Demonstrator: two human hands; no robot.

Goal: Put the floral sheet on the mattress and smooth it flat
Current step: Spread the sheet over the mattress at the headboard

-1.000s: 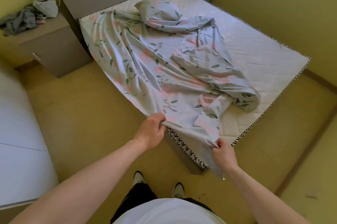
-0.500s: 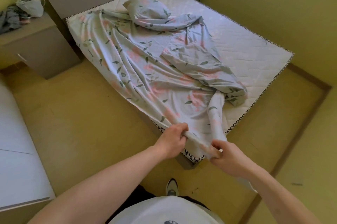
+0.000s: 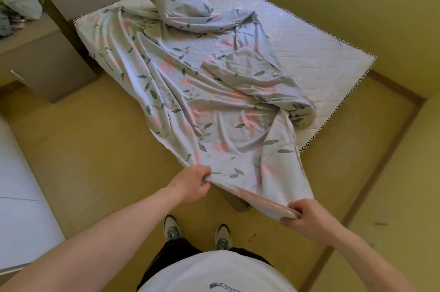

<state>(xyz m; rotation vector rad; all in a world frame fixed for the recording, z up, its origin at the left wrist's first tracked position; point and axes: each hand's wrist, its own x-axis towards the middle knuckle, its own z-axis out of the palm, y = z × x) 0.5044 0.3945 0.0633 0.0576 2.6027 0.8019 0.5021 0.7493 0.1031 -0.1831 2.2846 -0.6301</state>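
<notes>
1. Nearest, the left hand (image 3: 192, 183) bunches the near edge of the floral sheet (image 3: 190, 91), fingers curled tight round the cloth; the right hand (image 3: 303, 216) pinches the same edge further along, thumb and fingers clamped on the hem.
2. Between the hands the edge hangs off the near corner of the mattress (image 3: 321, 53), above the floor (image 3: 95, 149).
3. Beyond, the sheet lies rumpled over the left half, a thick fold heaped mid-bed; the right half is bare quilting.
4. Farthest, a matching pillow (image 3: 183, 5) sits on the sheet's far end.
5. Judged step: spreading. The next move likely calls for carrying the edge rightward, opening that fold.
</notes>
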